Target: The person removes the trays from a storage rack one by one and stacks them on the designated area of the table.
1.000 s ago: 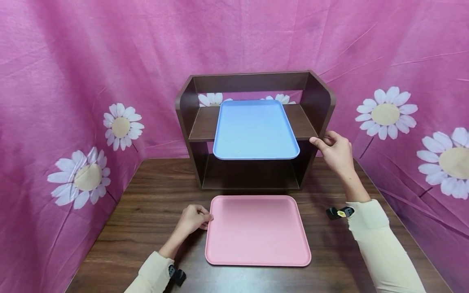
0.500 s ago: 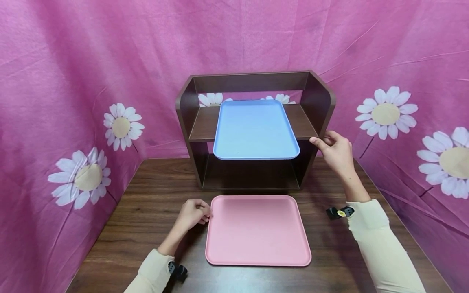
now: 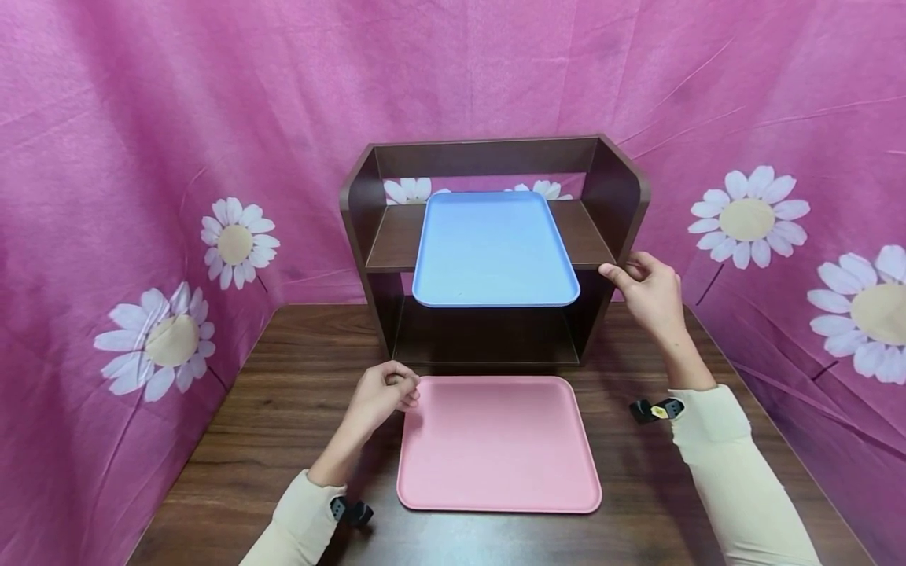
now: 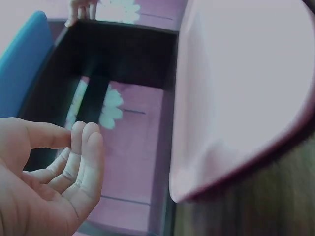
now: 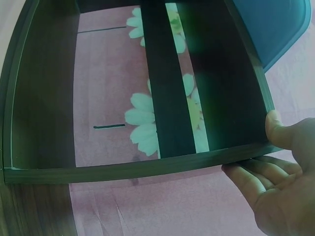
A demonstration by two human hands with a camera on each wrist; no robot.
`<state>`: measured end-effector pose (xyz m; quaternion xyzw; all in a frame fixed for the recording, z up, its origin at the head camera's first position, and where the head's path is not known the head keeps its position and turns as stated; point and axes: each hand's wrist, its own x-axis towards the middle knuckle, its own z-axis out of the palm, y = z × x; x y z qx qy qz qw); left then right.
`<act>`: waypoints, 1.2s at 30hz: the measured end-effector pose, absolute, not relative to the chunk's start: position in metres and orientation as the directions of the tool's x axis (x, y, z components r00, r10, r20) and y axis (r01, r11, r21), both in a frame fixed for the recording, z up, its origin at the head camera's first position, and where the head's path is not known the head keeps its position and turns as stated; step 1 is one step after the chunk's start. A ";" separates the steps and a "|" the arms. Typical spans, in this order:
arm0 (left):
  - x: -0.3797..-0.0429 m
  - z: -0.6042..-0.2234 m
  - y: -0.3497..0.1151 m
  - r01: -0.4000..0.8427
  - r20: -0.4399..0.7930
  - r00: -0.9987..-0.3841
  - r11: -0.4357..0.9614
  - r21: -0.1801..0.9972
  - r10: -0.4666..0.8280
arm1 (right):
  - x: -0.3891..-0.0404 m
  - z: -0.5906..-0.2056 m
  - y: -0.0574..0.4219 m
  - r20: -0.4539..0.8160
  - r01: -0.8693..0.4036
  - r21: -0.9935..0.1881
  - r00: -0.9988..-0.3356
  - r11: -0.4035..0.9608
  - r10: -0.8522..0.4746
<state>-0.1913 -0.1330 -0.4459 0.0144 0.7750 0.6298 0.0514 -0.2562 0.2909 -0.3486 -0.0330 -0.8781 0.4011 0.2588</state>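
My left hand hovers over the far left corner of the pink tray, which lies flat on the table. Its fingers are loosely bent and hold nothing; the left wrist view shows the thumb close to the fingertips. With my right hand I grip the right side panel of a dark brown two-level shelf. The thumb sits on the front edge and the fingers reach round the outer side. A blue tray lies on the upper board and juts out past its front.
The wooden table carries the shelf at its back, with the pink tray just in front. A pink curtain with large white daisies hangs behind and along both sides.
My left hand has let go of the pink tray's left edge and moved forward and up, toward its far left corner. My right hand and both trays have stayed in place.
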 end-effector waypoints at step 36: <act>-0.188 -0.360 -0.047 -0.033 0.064 -0.972 -0.402 0.915 0.226 | -0.258 -0.348 0.290 0.415 -0.143 -0.734 -0.869 0.664 0.271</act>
